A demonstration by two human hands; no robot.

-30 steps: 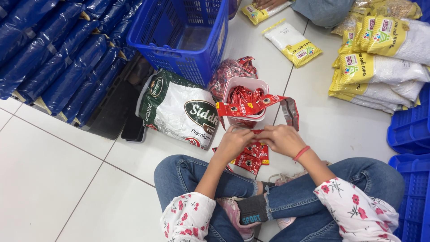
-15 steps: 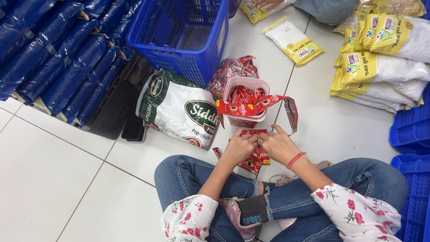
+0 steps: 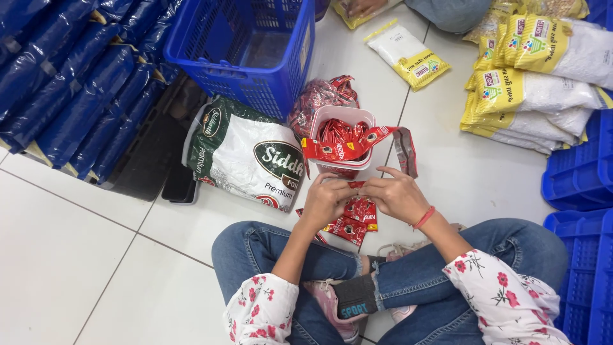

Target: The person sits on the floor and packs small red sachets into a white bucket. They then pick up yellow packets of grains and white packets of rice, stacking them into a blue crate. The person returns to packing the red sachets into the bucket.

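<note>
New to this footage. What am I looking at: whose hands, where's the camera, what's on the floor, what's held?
There is no machine here. One camera is worn on a person's head and looks down at their own lap as they sit cross-legged on a white tiled floor. The left hand and right hand meet over a strip of small red sachets, both gripping it. Just beyond the hands stands a small white tub filled with more red sachets. To its left lies a large white and green sack, with a blue plastic basket behind it. Dark blue packs are stacked at far left, and yellow and white bags at far right.
</note>
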